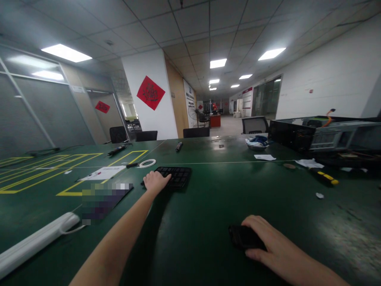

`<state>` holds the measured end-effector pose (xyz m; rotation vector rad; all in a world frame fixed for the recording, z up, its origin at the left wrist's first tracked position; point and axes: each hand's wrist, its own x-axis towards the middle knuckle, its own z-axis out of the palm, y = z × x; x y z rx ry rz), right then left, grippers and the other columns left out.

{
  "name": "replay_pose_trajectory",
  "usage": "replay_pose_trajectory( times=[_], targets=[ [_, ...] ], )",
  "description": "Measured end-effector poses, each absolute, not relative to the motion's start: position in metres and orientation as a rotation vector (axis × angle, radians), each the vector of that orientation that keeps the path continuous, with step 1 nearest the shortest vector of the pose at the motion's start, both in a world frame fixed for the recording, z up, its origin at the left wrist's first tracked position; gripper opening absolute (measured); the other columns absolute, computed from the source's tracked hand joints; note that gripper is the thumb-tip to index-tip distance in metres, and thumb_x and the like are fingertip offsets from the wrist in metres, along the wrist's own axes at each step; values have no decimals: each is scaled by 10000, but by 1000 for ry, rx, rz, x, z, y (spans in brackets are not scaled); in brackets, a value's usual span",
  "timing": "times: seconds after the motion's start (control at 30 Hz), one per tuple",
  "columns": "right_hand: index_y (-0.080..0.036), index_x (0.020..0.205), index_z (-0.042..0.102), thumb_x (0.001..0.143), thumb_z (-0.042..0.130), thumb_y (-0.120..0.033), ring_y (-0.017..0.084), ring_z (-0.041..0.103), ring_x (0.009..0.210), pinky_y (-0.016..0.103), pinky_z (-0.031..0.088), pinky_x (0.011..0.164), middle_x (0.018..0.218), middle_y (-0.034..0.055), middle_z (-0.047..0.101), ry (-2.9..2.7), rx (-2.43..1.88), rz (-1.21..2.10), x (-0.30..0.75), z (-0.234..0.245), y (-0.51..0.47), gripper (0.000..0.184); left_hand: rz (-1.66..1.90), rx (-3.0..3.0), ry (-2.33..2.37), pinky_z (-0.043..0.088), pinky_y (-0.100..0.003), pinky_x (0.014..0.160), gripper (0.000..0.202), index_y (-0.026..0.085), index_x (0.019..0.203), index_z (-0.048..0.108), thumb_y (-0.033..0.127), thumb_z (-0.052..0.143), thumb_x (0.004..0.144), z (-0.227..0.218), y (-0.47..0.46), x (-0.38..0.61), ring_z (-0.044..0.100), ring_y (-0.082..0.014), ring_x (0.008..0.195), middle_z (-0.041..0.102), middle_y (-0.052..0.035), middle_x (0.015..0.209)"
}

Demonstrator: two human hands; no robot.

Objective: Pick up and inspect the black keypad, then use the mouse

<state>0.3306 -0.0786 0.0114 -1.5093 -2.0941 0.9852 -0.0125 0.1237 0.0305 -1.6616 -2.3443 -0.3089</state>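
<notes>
On a green bench (208,190), the left hand (156,180) reaches out to the left end of a black keyboard (178,176) lying toward the bench's middle; whether it grips or only rests there cannot be told. The right hand (268,243) cups a black mouse (241,237) near the front edge, fingers loosely curved over it. A white power strip (38,238) lies at the front left corner.

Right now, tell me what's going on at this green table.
A person has both hands on the dark green table. Their left hand rests on the near left corner of a flat black keyboard. Their right hand cups a small black mouse-like object closer in. A long white power strip lies at the left, and an open computer case sits at the far right.
</notes>
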Motion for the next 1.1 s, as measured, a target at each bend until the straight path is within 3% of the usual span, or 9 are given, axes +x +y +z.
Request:
replay_pose_trajectory(
  times=[0.1,0.3,0.57,0.7,0.83,1.0,1.1],
  targets=[
    [-263,976,478,701,551,-309,152,460,944,290,376,823,1050,-7,481,-2107,-1506,982,330,12,-79,288,-384,-1751,-2190,333,-402,807,538,104,978,578,519,312,764,30,102,-7,479,-317,988,549,-170,1024],
    [-251,997,478,708,548,-327,179,458,970,329,372,859,1076,19,484,-2131,-1468,940,330,9,-79,308,-279,-2245,-1904,341,-350,771,321,179,881,561,405,346,807,8,22,-8,506,-234,888,560,-82,911],
    [-242,1036,471,719,527,-374,178,474,978,326,384,857,1073,26,497,-2082,-1450,903,346,6,-70,347,-300,-2323,-1816,347,-314,770,250,186,896,548,321,347,831,2,-7,-6,484,-203,867,528,-71,940],
    [-185,1077,454,728,456,-482,221,466,1012,366,372,881,1095,82,501,-1929,-1690,583,394,-5,-46,458,-386,-2339,-1813,348,-318,794,252,183,923,546,321,357,830,2,-5,-7,480,-202,886,523,-74,960],
    [-125,1027,504,700,435,-485,274,495,977,398,400,843,1038,132,545,-1708,-2022,218,448,-29,-26,491,-468,-2320,-1804,351,-334,825,269,159,981,531,308,374,821,1,-7,-9,466,-213,920,517,-88,994],
    [-112,1025,520,708,393,-480,306,504,982,422,403,835,1050,155,547,-1674,-2235,59,469,-46,-19,502,-563,-2309,-1718,354,-341,843,239,175,967,531,283,385,812,-2,-3,-11,462,-217,947,512,-81,1008],
    [-78,1123,460,700,355,-568,326,454,1066,452,352,901,1140,177,503,-1678,-2263,-49,465,-44,-18,655,-614,-2270,-1667,357,-339,833,204,177,928,527,256,380,811,-2,-1,-14,472,-217,931,517,-83,984]
  ],
)
